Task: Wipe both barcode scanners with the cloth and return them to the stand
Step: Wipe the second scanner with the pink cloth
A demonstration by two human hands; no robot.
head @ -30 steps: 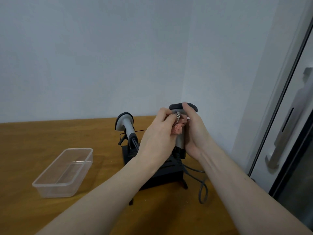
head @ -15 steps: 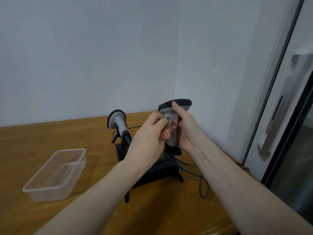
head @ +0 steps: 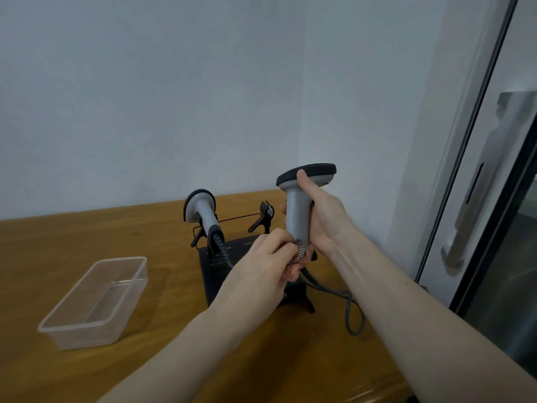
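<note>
Scanner in my grip: grey handle, black-rimmed head (head: 299, 199), held upright above the stand, head tipped to the right.
Cloth: small checked scrap (head: 301, 252), pressed against the base of that handle.
Second scanner: grey with black rim (head: 202, 212), seated tilted in the stand's left holder, coiled cable hanging from it.
Stand: black base (head: 220, 266) on the table, right holder vacant.

Single head-worn view, looking forward and down, close over table (head: 87, 228)
</note>
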